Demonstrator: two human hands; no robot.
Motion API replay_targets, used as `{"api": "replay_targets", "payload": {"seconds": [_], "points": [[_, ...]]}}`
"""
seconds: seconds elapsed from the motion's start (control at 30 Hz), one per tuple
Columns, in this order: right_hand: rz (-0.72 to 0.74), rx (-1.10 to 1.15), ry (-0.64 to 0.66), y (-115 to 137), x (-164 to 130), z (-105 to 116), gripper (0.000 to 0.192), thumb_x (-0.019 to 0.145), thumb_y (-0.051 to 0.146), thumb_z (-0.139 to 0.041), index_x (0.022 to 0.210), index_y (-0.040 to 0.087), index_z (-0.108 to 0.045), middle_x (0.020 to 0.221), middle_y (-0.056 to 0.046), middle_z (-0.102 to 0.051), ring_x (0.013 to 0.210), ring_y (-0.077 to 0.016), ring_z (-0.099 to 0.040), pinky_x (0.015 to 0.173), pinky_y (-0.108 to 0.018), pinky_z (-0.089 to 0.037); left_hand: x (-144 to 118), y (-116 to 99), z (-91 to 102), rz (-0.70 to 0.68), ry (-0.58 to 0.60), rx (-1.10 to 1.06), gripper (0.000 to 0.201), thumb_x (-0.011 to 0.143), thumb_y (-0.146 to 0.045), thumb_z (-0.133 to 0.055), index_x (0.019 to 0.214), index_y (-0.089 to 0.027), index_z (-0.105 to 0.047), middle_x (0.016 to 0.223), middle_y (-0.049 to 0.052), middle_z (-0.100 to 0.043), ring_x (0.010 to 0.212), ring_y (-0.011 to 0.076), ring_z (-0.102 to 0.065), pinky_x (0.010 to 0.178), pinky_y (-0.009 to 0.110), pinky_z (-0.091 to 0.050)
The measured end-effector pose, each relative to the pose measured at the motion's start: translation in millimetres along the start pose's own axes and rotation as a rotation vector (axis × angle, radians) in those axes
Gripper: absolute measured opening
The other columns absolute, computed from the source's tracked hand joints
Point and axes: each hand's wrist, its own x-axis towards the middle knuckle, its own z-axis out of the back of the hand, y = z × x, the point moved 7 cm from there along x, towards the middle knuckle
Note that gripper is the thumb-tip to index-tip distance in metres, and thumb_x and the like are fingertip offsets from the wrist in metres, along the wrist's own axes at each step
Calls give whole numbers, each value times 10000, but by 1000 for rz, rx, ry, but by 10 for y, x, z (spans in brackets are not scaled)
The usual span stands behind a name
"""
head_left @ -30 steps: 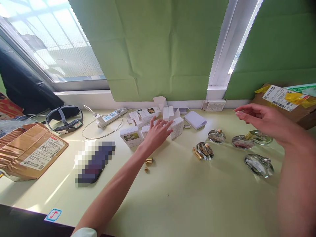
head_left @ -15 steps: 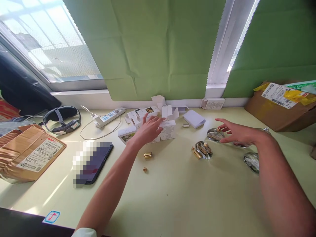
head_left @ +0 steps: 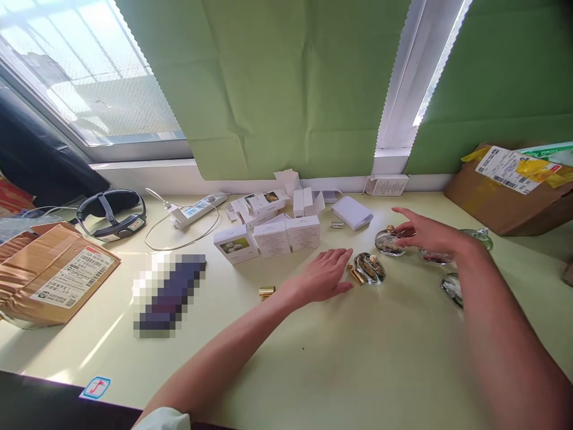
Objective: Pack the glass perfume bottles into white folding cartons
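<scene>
My left hand (head_left: 323, 276) hovers palm down over the pale green table (head_left: 313, 370), fingers spread and holding nothing, just left of a round glass bottle (head_left: 370, 268) with a gold cap lying beside it. My right hand (head_left: 425, 234) reaches over another glass bottle (head_left: 388, 242), its fingers apart and touching or nearly touching it. Three small white boxes (head_left: 273, 237) stand in a row behind my left hand. A gold cap (head_left: 267, 291) lies by my left wrist.
More glass bottles (head_left: 451, 286) lie at the right, partly behind my right arm. Open white boxes (head_left: 286, 200) and a power strip (head_left: 197, 210) sit near the window sill. A phone (head_left: 170, 292), a headband device (head_left: 111, 212) and cardboard parcels (head_left: 54, 275) (head_left: 510, 185) flank the table.
My left hand has left the white boxes and moved right and nearer, toward the bottle with the gold cap. My right hand has come down over the far bottle.
</scene>
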Motion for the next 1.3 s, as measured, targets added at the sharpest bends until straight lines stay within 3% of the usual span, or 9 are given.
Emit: {"api": "replay_targets", "payload": {"seconds": [0.13, 0.27, 0.47, 0.6, 0.9, 1.07, 1.13, 1.2, 1.3], "points": [[-54, 72, 139, 32, -126, 58, 919, 806, 508, -685, 1552, 420, -154, 1386, -104, -606, 1051, -253, -670, 668, -284, -573, 52, 34, -98, 74, -44, -240, 955, 838, -605, -633, 1550, -174, -165, 1552, 171, -366, 1433, 322, -353, 1154, 441, -336], [-73, 154, 127, 125, -278, 213, 982, 773, 536, -735, 1539, 484, -124, 1376, -76, -603, 1123, -251, -648, 748, -282, -596, 100, 1, -49, 63, -82, -370, 737, 904, -558, -570, 1510, -227, -311, 1526, 104, -430, 1413, 269, -390, 1164, 395, -326], [-6, 170, 129, 276, -460, 329, 985, 759, 548, -749, 1532, 512, -139, 1314, -47, -645, 1102, -242, -672, 799, -289, -608, 250, -2, -31, -41, -136, -340, 541, 964, -449, -522, 1442, -212, -437, 1482, 106, -490, 1385, 250, -427, 1151, 385, -323], [45, 164, 92, 301, -484, 391, 953, 755, 526, -756, 1525, 506, -195, 1284, -48, -664, 1091, -256, -680, 812, -312, -612, 412, -9, -3, -104, -168, -274, 384, 941, -420, -581, 1285, -251, -585, 1288, 73, -644, 1254, 237, -542, 1110, 386, -343], [90, 144, 69, 337, -520, 436, 852, 787, 491, -743, 1482, 552, -253, 1255, -22, -672, 1157, -242, -649, 816, -292, -608, 799, 251, 52, 141, -311, -202, 335, 867, -417, -683, 1131, -213, -655, 1137, 71, -684, 1151, 272, -585, 1034, 424, -386], [91, 163, 53, 375, -576, 475, 872, 790, 478, -741, 1501, 531, -239, 1256, -35, -667, 1156, -249, -649, 814, -304, -616, 577, 206, 123, 236, -381, -176, 463, 932, -424, -578, 1318, -183, -494, 1315, 126, -555, 1247, 272, -502, 1058, 441, -383], [99, 159, 36, 395, -599, 503, 875, 793, 477, -737, 1507, 523, -234, 1270, -38, -659, 1169, -248, -641, 820, -302, -615, 392, 139, 148, 246, -392, -166, 371, 975, -356, -484, 1298, -175, -485, 1289, 132, -546, 1216, 257, -508, 1031, 430, -404], [99, 147, 36, 417, -615, 510, 863, 799, 483, -729, 1507, 522, -236, 1286, -36, -651, 1170, -243, -639, 824, -295, -612, 241, 16, 122, 163, -322, -143, 246, 951, -278, -487, 1175, -200, -551, 1200, 94, -585, 1146, 235, -534, 983, 387, -434], [100, 133, 78, 456, -626, 466, 840, 807, 497, -716, 1498, 528, -241, 1300, -30, -641, 1130, -236, -657, 810, -293, -613, 104, -206, 9, -75, -137, -7, 341, 873, -192, -540, 1213, -214, -545, 1259, 84, -568, 1202, 246, -489, 1009, 380, -413]]}}
